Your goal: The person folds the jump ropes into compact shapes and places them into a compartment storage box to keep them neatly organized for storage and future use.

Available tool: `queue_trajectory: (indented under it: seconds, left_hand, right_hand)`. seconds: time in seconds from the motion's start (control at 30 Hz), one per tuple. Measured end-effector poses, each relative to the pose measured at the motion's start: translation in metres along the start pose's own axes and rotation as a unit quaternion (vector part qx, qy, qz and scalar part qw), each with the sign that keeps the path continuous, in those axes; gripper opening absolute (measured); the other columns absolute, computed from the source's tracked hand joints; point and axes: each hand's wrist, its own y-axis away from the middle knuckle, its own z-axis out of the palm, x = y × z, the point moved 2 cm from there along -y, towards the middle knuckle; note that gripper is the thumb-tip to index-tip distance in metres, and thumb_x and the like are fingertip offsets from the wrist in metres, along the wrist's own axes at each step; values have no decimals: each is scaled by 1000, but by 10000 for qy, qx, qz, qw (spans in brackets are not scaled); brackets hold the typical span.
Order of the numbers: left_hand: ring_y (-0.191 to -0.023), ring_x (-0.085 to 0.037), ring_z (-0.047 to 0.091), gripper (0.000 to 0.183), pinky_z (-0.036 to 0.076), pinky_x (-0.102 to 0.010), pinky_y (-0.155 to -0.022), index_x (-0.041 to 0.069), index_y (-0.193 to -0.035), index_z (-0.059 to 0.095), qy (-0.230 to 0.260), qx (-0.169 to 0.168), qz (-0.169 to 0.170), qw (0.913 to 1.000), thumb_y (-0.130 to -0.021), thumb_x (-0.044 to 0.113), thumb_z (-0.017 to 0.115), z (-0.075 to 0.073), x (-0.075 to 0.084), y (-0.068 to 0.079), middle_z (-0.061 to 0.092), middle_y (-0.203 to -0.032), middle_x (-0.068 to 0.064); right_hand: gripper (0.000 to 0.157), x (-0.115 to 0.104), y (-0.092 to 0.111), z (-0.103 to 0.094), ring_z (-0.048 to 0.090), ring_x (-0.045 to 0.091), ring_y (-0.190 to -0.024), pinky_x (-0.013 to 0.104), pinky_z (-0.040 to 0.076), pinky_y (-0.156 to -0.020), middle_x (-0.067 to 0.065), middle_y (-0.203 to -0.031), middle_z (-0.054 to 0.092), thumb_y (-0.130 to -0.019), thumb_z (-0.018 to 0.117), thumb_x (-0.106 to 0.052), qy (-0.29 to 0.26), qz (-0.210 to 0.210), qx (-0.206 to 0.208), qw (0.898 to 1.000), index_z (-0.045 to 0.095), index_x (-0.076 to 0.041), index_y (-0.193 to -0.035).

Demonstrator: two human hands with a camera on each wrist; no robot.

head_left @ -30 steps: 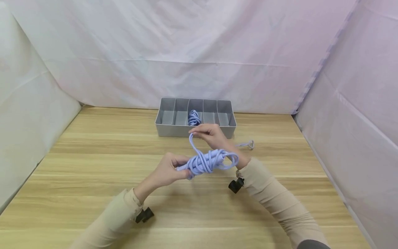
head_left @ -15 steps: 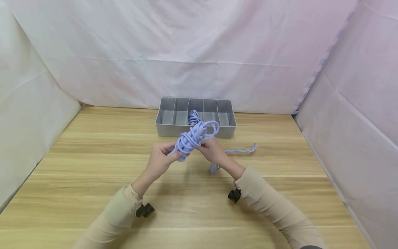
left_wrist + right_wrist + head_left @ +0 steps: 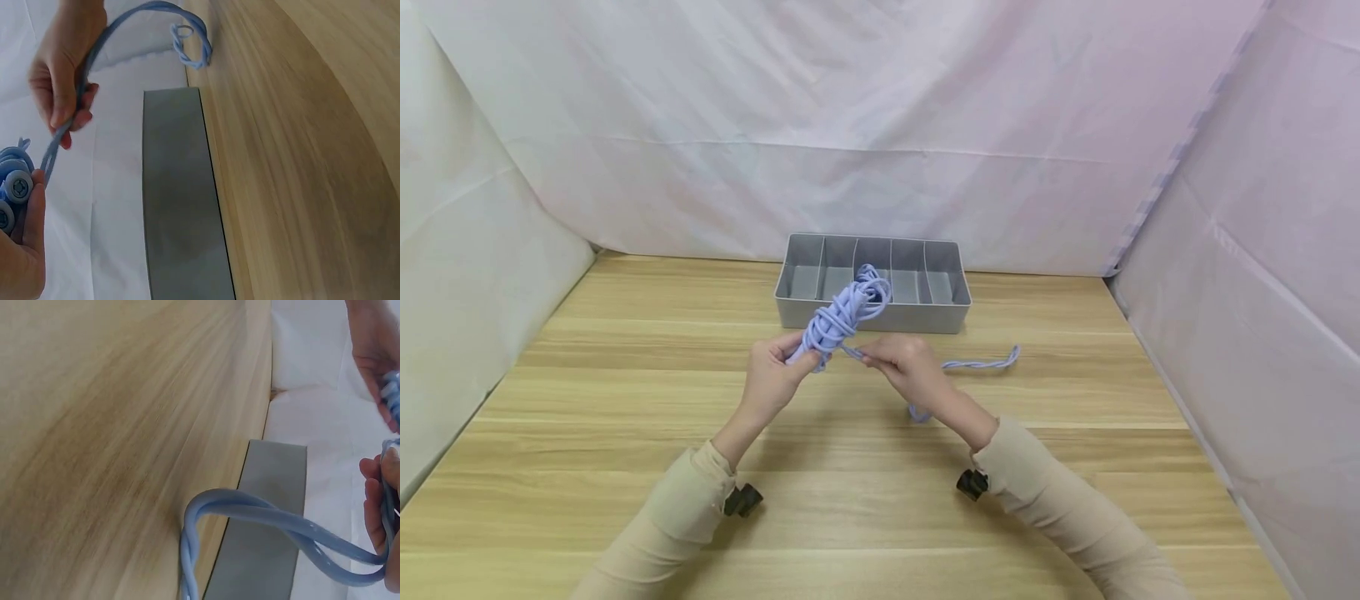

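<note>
My left hand [image 3: 769, 372] holds a light blue jump rope [image 3: 835, 323], its cord wound round the handles, tilted up to the right. In the left wrist view, two round handle ends [image 3: 19, 187] show beside the left fingers. My right hand [image 3: 913, 371] pinches the doubled cord to the right of the bundle. From the right hand a twisted tail [image 3: 979, 364] trails down to the table. In the right wrist view this cord [image 3: 275, 515] hangs in a loop below the right fingers.
A grey box [image 3: 917, 318] with several compartments stands at the back of the table [image 3: 850, 500]. A second blue coil [image 3: 867, 272] sits in its middle compartment, partly hidden behind the held bundle. White cloth [image 3: 880, 100] walls the back and both sides.
The bundle has swung upright and moved up and left, now overlapping the box. My right hand has come down from above the bundle to its right side, drawing the cord along.
</note>
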Motion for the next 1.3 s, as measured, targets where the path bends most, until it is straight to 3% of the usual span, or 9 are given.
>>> queue_trajectory:
  seconds: [0.13, 0.3, 0.47, 0.63, 0.83, 1.1, 1.3]
  left_hand:
    - [-67, 0, 64, 23, 53, -21, -65, -17, -99, 61, -92, 28, -275, 9996, -77, -12, 58, -2, -2, -2, 61, -86, -33]
    - [-64, -1, 64, 22, 54, -23, -63, -12, -97, 64, -545, 43, -484, 9973, -77, -6, 60, -3, -2, -4, 64, -84, -27]
    - [-58, -3, 60, 20, 50, -20, -51, -3, -93, 69, -1439, 130, -315, 9890, -74, 0, 63, -4, -2, -4, 68, -76, -17]
    - [-50, -9, 52, 20, 40, -21, -42, 4, -89, 72, -2226, 236, -6, 9746, -71, 5, 65, -3, -1, -3, 68, -66, -8]
    - [-45, -10, 42, 18, 32, -23, -39, 5, -85, 72, -3121, 207, 303, 9493, -70, 10, 65, -7, -1, -3, 58, -53, -1]
    - [-42, -7, 39, 20, 32, -21, -37, 2, -87, 71, -3847, -756, 593, 9180, -72, 15, 68, 6, -11, 0, 56, -53, -1]
    - [-43, -6, 36, 23, 29, -19, -38, 9, -61, 59, -4403, -1532, 527, 8831, -75, 25, 69, 19, -11, 0, 46, -48, 6]
  right_hand:
    - [13, -8, 1, -4, 65, 17, -74, 26, 52, -68, 5, -82, 70, -78, 68, -10, 392, -289, 119, 9987, 71, -4, -90]
    - [14, -14, 1, -7, 63, 15, -71, 26, 51, -62, 3, -79, 69, -78, 69, -11, 756, -561, 228, 9953, 71, -6, -90]
    - [17, -16, -1, -9, 63, 14, -70, 26, 50, -60, 3, -79, 68, -76, 70, -13, 772, -637, 180, 9948, 71, -5, -91]
    - [22, -19, -3, -12, 63, 12, -71, 22, 50, -61, 5, -84, 69, -75, 71, -12, 378, -398, -224, 9982, 70, -2, -94]
    - [21, -21, -8, -25, 64, 13, -72, 20, 50, -63, 8, -87, 69, -77, 69, -6, 103, 46, -910, 9958, 69, 0, -98]
    - [10, -14, -17, -36, 56, 11, -63, 21, 46, -54, 0, -76, 67, -75, 71, -4, 841, -889, -875, 9886, 72, -7, -85]
    - [7, -11, -23, -32, 47, 9, -60, 18, 42, -54, -4, -74, 66, -75, 71, -5, 869, -1101, -1348, 9809, 71, -9, -81]
